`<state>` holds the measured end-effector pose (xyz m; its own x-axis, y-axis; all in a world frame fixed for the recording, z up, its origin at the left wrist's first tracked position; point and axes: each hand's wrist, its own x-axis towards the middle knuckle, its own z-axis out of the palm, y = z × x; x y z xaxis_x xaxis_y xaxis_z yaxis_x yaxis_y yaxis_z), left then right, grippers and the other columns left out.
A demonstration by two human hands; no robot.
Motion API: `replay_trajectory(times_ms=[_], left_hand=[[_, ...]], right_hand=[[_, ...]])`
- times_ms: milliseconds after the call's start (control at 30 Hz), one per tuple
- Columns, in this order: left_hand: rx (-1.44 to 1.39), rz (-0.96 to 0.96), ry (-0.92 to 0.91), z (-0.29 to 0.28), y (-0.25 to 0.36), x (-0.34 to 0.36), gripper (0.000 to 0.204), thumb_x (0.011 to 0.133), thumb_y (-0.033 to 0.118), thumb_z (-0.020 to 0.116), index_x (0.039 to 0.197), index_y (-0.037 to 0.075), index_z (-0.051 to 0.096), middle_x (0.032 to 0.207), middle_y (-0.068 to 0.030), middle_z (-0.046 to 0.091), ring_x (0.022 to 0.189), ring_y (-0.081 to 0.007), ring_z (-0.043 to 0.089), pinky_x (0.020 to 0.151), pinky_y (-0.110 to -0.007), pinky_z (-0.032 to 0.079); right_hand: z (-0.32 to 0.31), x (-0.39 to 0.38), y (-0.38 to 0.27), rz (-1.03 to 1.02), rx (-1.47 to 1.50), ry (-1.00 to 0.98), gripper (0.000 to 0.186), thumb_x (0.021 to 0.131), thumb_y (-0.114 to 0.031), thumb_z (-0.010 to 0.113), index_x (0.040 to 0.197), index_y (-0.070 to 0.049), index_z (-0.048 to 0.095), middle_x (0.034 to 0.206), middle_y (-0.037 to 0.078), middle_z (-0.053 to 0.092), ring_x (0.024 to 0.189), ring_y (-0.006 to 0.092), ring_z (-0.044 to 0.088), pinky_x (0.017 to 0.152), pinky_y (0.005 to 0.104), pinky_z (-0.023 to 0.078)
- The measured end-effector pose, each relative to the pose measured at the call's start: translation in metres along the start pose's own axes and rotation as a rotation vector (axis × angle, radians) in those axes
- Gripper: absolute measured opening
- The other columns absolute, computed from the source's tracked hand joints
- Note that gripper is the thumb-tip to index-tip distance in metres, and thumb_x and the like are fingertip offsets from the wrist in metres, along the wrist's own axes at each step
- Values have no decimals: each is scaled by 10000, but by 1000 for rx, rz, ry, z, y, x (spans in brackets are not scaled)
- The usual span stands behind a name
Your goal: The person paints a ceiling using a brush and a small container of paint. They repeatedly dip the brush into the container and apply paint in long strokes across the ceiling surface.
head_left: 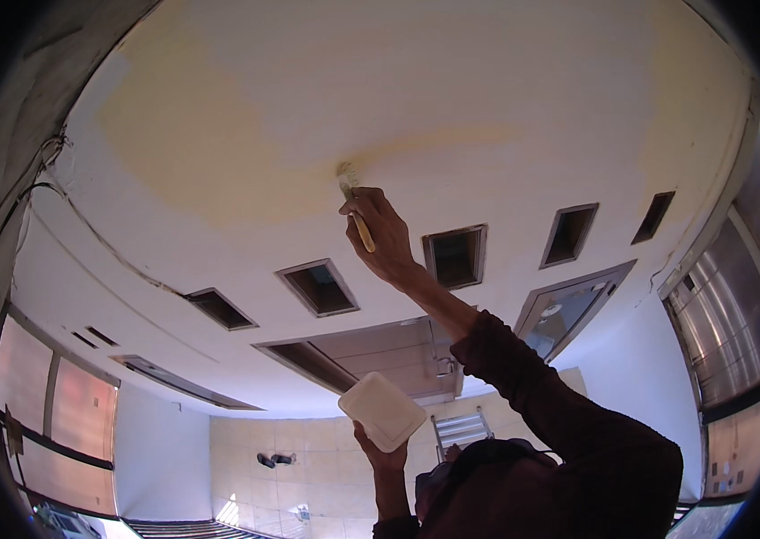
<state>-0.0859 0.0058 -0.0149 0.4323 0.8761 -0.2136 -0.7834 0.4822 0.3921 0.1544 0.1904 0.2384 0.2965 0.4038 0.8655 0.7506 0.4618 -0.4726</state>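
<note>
My right hand (382,232) reaches up to the wall, its fingers closed round the handle of a paintbrush (347,172). The brush's bristles are pale and look to touch the wall (434,81) where a yellow streak (452,139) starts. Part of the orange-yellow handle shows below my fingers. Lower down, my left hand (384,456) grips a cream, squarish plastic tub (383,410) from below. What the tub contains cannot be made out from this side.
Several small openings (457,255) run in a row under the painted area, above a doorway (380,350) and side windows (568,310). A cable (110,234) hangs at the left. Below are a metal ladder (462,426), a tiled floor (245,431) and dark footwear (275,460).
</note>
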Motion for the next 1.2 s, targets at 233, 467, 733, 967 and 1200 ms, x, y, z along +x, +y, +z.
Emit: replay_trajectory(times_ms=[233,467,733,967,1200], left_hand=[[-16,-12,-26,-8,0,3,759,928,651,571,1525,216,394,1461,-44,514,1338,-303,501,1075,-594,431],[40,-44,-34,-9,-1,13,763,918,671,566,1516,226,402,1432,-34,525,1311,-294,514,1067,-575,435],[34,-44,7,-5,-2,7,757,920,669,567,1511,224,408,1433,-33,521,1311,-288,513,1054,-569,451],[93,4,-5,7,-4,2,740,932,658,564,1510,223,410,1434,-37,522,1307,-294,521,1045,-572,463],[75,-36,-15,0,-8,8,743,931,657,562,1512,221,406,1432,-32,517,1312,-286,509,1054,-565,449]], right_hand=[[-81,8,48,125,147,132,122,934,17,580,1024,-33,647,1154,96,623,944,173,622,790,313,511],[-210,-5,115,153,-13,338,163,910,31,592,1041,-42,655,1140,113,621,1030,204,634,870,328,516],[-161,-25,82,71,-421,338,194,895,25,614,1056,-83,629,1196,159,596,1000,337,655,792,429,555],[-67,-37,53,41,-205,118,233,841,12,675,1036,-109,633,1192,147,611,987,348,662,749,430,575],[-100,-35,57,175,64,88,170,904,26,614,1040,-70,647,1209,133,635,963,250,670,785,340,541]])
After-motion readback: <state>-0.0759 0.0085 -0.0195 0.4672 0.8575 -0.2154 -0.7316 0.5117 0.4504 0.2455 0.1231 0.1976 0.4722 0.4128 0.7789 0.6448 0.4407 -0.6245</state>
